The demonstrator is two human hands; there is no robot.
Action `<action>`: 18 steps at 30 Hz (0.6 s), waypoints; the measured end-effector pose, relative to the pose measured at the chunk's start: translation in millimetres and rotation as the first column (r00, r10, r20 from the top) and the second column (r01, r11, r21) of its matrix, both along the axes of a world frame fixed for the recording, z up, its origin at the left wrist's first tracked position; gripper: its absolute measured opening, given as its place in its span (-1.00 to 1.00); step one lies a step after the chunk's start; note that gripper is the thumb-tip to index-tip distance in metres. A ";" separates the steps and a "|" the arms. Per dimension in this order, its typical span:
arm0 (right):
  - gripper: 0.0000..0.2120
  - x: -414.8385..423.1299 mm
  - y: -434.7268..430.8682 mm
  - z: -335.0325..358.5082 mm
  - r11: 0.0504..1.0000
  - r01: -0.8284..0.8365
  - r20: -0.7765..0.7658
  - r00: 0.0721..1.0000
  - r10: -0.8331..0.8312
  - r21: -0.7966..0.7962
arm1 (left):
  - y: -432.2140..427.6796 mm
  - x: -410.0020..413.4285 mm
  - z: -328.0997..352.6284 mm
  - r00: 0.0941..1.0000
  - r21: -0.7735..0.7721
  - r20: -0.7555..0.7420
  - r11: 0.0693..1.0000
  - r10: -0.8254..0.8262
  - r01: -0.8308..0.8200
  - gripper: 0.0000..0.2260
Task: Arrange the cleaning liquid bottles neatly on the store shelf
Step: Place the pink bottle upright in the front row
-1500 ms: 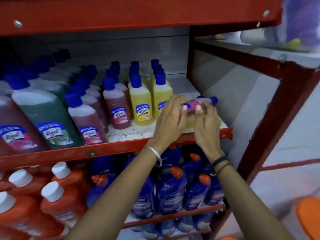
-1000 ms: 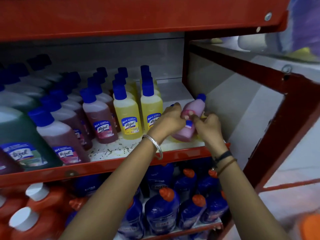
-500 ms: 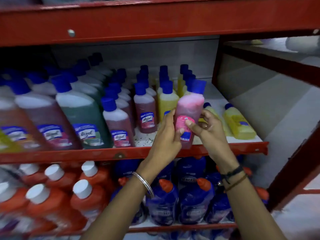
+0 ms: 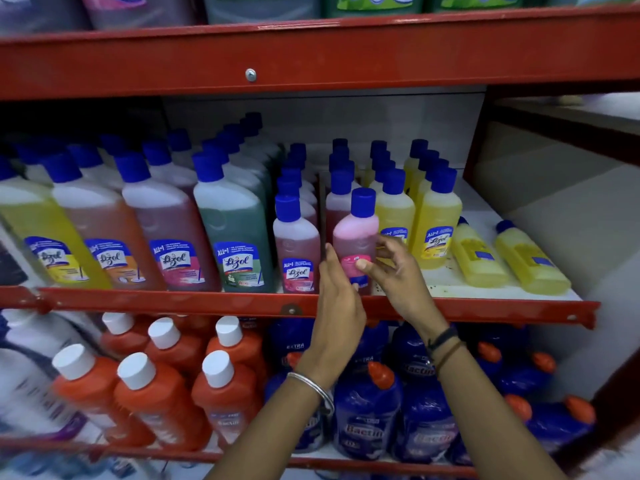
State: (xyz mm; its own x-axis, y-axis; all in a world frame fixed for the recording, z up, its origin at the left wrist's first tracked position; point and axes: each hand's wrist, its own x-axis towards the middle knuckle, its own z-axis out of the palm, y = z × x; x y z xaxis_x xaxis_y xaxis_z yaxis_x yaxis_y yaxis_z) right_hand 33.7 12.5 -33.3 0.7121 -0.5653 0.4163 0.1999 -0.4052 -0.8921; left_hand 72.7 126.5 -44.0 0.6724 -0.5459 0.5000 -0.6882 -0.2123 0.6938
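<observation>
A small pink bottle (image 4: 355, 233) with a blue cap stands upright at the front of the middle shelf (image 4: 450, 308), in the row of small reddish bottles (image 4: 296, 244). My left hand (image 4: 337, 289) touches its left side and my right hand (image 4: 394, 268) holds its right side and label. Two small yellow bottles (image 4: 479, 258) lie on their sides at the shelf's right end. Upright small yellow bottles (image 4: 436, 223) stand just right of the pink one.
Large yellow, orange, pink and green bottles (image 4: 232, 237) fill the shelf's left part. Orange bottles with white caps (image 4: 156, 386) and dark blue bottles (image 4: 370, 410) sit on the lower shelf. A red shelf beam (image 4: 311, 53) runs overhead. Bare shelf shows around the lying bottles.
The pink bottle was lifted from lying at the right end, turned upright and carried left into the reddish row's front. The camera view shifted left and back.
</observation>
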 end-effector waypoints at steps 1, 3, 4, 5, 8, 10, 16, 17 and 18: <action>-0.64 -1.4 -0.5 -0.3 0.996 0.074 -0.007 0.997 -0.074 -0.045 | 1.7 -2.3 -0.4 1.000 -0.015 -0.017 1.000 -0.008 0.008 -0.42; -0.74 -5.3 -1.0 -2.1 0.985 0.154 0.008 0.988 -0.154 -0.079 | 5.4 -6.7 -1.1 1.000 -0.063 -0.023 0.998 -0.017 0.016 -0.49; -0.82 -7.0 -1.1 -3.9 0.982 0.160 0.011 0.987 -0.160 -0.099 | 6.3 -8.1 -1.6 1.000 -0.091 -0.015 0.996 -0.018 0.016 -0.55; -0.90 -8.3 -0.4 -4.7 0.980 0.153 0.004 0.988 -0.154 -0.125 | 7.1 -9.1 -2.1 1.000 -0.116 -0.013 0.993 -0.019 0.017 -0.61; -0.94 -8.3 1.7 -4.0 0.983 0.090 -0.052 0.994 -0.099 -0.157 | 6.3 -11.0 -2.8 0.999 -0.146 -0.019 0.988 -0.043 0.040 -0.72; -0.87 -5.0 1.8 -1.7 0.984 0.058 -0.074 0.995 -0.072 -0.170 | 4.2 -12.9 -3.2 0.998 -0.150 -0.026 0.987 -0.063 0.059 -0.70; -0.70 -3.3 -8.1 -1.7 0.988 -0.064 -0.097 0.994 0.050 -0.138 | -3.0 -11.2 0.9 0.987 -0.047 -0.155 0.998 -0.045 0.039 -0.40; -0.68 -3.6 -9.5 -1.3 0.988 -0.097 -0.113 0.990 0.083 -0.122 | -4.2 -10.5 1.1 0.984 -0.032 -0.174 0.999 -0.042 0.037 -0.39; -0.66 -3.8 -10.6 -0.4 0.987 -0.126 -0.128 0.985 0.113 -0.103 | -4.6 -10.6 1.3 0.981 -0.024 -0.189 0.999 -0.035 0.031 -0.38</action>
